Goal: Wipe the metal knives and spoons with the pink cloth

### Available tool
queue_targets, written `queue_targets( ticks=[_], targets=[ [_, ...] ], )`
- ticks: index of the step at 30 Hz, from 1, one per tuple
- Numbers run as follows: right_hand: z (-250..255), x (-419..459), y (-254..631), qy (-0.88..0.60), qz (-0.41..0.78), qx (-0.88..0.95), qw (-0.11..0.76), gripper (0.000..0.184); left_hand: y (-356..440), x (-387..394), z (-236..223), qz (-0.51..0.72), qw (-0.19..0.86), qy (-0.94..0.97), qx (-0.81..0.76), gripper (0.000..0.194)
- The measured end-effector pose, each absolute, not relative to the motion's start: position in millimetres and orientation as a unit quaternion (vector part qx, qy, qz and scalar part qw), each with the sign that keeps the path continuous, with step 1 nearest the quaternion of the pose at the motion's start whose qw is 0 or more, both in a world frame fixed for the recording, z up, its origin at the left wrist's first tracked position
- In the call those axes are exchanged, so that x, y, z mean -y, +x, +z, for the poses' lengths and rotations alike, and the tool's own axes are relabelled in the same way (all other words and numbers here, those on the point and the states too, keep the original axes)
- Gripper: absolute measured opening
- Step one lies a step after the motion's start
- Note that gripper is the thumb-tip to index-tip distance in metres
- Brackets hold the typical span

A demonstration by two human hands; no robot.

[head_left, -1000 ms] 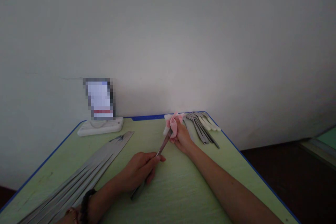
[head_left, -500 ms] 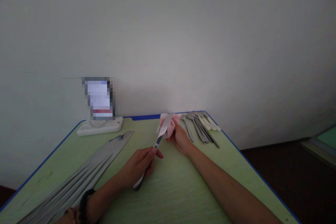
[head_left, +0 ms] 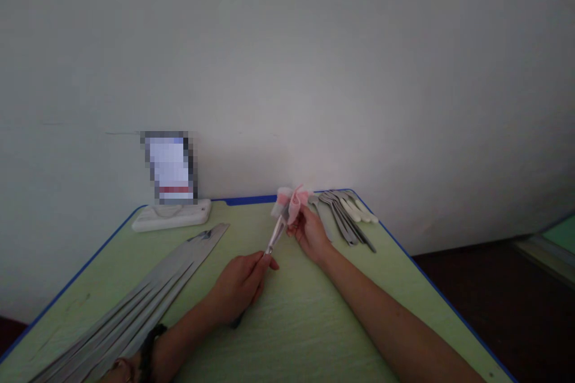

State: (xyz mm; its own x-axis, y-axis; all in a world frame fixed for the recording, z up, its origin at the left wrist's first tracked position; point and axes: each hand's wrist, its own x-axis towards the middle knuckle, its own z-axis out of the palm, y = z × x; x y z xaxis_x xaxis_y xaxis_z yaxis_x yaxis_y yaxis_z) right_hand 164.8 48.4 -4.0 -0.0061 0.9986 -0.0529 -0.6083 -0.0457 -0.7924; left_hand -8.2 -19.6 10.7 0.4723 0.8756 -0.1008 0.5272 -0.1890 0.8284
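My left hand (head_left: 242, 284) is closed around the handle of a shiny metal table knife (head_left: 275, 238), whose blade points up and away over the table. Its handle end sticks out dark below my palm. Closed on a pink-and-white cloth (head_left: 294, 203), my right hand (head_left: 311, 234) has the cloth folded about the blade's far end. The cloth hides the blade tip. Just right of that hand lie several metal spoons (head_left: 335, 209), some overlapping, and several pieces with pale handles (head_left: 359, 209).
Several long metal knives (head_left: 148, 293) lie fanned on the left of the green table (head_left: 278, 341), which has a blue edge. A blurred phone (head_left: 171, 167) stands on a white base (head_left: 173, 215) at the back left. Behind rises a grey wall (head_left: 287, 72).
The cloth has closed over the far part of the blade, which was bare on top before. The knife has turned in my left hand. The other cutlery lies as it was.
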Motion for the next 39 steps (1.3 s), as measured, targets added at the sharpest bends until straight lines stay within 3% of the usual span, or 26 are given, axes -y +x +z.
queue_targets(
  ticks=[5,12,22,27,39],
  targets=[
    [-3,-48,162,-0.338,0.61,0.293,0.654,0.033,-6,23,17,0.18,0.356,0.775,-0.491,0.046],
    [2,-44,162,-0.376,0.613,0.315,0.619,0.03,-5,24,17,0.168,0.312,0.794,-0.495,0.045],
    [5,-45,170,-0.286,0.682,0.232,0.632,0.029,-5,22,15,0.177,0.32,0.786,-0.499,0.045],
    [1,-49,166,-0.278,0.633,0.261,0.674,0.014,-5,24,18,0.175,0.323,0.784,-0.501,0.047],
    [-8,-52,167,-0.271,0.623,0.26,0.686,0.02,-5,24,15,0.208,0.358,0.757,-0.505,0.046]
  ],
)
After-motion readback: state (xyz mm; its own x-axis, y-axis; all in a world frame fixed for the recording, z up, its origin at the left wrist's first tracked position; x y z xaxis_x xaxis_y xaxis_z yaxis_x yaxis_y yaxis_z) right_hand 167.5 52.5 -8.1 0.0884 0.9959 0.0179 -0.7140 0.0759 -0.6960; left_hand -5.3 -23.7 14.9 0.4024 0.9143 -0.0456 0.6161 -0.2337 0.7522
